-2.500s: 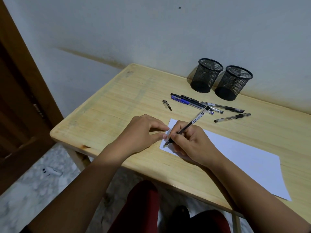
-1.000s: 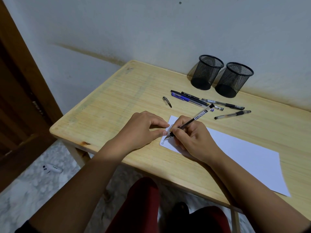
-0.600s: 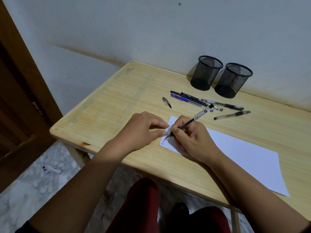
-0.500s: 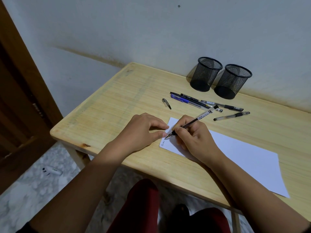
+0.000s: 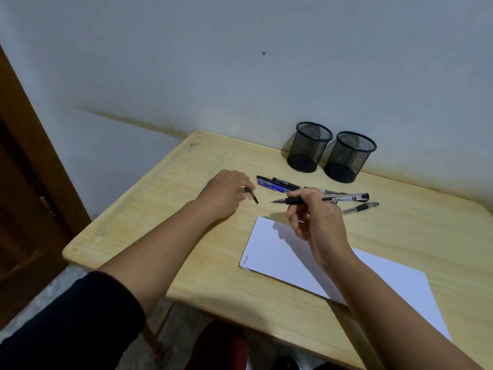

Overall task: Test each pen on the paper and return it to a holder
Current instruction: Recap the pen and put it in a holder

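Observation:
My right hand [image 5: 317, 222] is shut on a black-grip pen [image 5: 344, 198], held level above the table with its bare tip pointing left. Over to the left, my left hand [image 5: 225, 193] rests on the table, its fingertips closed on the near end of a small black pen cap [image 5: 253, 196]. White paper [image 5: 277, 252] lies below my right hand, with a small scribble [image 5: 245, 260] at its near left corner. Two black mesh holders [image 5: 309, 148] [image 5: 349, 156] stand at the back by the wall; I see nothing inside either one.
Several loose pens lie between my hands and the holders: a blue one [image 5: 269, 186], a black one [image 5: 285, 182] and a clear one [image 5: 360, 208]. The wooden table [image 5: 186, 236] ends at a rounded left edge, and a brown door [image 5: 26, 182] stands to the left.
My right hand lifted the pen off the paper and turned it level. My left hand left the paper's corner and moved forward to the pen cap. The camera tilted up.

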The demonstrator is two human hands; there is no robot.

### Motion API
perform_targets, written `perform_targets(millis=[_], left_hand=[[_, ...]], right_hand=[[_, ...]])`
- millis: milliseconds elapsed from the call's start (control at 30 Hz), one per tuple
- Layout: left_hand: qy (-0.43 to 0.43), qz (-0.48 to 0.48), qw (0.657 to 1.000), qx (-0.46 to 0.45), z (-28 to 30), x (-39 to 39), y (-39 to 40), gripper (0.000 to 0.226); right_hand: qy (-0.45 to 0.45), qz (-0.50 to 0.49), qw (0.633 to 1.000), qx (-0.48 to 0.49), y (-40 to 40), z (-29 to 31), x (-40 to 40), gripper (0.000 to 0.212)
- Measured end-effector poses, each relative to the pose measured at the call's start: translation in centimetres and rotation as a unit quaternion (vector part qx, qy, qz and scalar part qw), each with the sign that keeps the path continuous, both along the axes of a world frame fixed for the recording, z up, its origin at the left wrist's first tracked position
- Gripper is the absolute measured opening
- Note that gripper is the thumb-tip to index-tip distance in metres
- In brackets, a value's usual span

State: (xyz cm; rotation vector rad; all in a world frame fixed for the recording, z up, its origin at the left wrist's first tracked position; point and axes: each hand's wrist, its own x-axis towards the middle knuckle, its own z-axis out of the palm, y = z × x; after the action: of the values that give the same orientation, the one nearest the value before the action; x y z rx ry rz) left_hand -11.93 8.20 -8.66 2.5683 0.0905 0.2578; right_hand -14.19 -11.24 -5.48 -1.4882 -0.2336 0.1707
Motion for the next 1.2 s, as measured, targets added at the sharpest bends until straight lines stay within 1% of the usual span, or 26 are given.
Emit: perform_targets(millis=[67,133,200,267,333,367,533,633,767,867,1033,1200], left_hand=[[0.01,0.011,1.0,-0.016,0.1,0.4,0.0,0.017],[-0.01,0.016,0.996,-0.085,0.6,0.2,-0.3,0.014],[-0.045,0.017,0.982,-0.183,1.4,-0.5,-1.0,0.015],[-0.071,0.022,0.963,-0.26,2.1,-1.2,-2.0,0.017],[-0.084,0.025,0.948,-0.307,2.9,-1.7,-2.7,0.018],[-0.088,0.022,0.945,-0.314,3.3,-2.0,-3.0,0.019],[-0.108,-0.003,0.954,-0.279,4.6,-2.3,-3.1,0.028],[-0.106,-0.013,0.96,-0.258,4.8,-2.5,-3.2,0.024],[-0.105,-0.03,0.96,-0.256,5.4,-2.9,-3.8,0.017],[-0.112,-0.029,0.96,-0.253,5.7,-3.3,-4.2,0.019],[-0.151,-0.007,0.956,-0.25,5.9,-4.0,-5.0,0.022],[-0.139,-0.007,0.961,-0.241,5.4,-4.4,-4.7,0.025]], right_hand=[[0.001,-0.016,1.0,0.009,0.0,0.2,0.2,0.016],[-0.002,-0.029,0.999,0.018,0.0,0.6,0.4,0.013],[-0.019,-0.042,0.999,0.01,0.1,1.2,0.6,0.014],[-0.042,-0.051,0.998,0.008,0.3,1.7,0.8,0.013],[-0.061,-0.06,0.996,0.02,0.5,2.2,1.0,0.014],[-0.067,-0.064,0.995,0.029,0.6,2.4,1.0,0.015],[-0.091,-0.078,0.992,0.043,0.6,3.1,1.0,0.016],[-0.093,-0.076,0.992,0.041,0.4,3.2,0.8,0.016],[-0.09,-0.062,0.993,0.032,0.2,3.2,0.7,0.015],[-0.09,-0.048,0.994,0.044,0.0,3.2,0.5,0.015],[-0.113,-0.032,0.99,0.074,-0.1,3.0,-0.2,0.016],[-0.115,-0.023,0.993,0.033,-0.2,2.1,-0.6,0.007]])
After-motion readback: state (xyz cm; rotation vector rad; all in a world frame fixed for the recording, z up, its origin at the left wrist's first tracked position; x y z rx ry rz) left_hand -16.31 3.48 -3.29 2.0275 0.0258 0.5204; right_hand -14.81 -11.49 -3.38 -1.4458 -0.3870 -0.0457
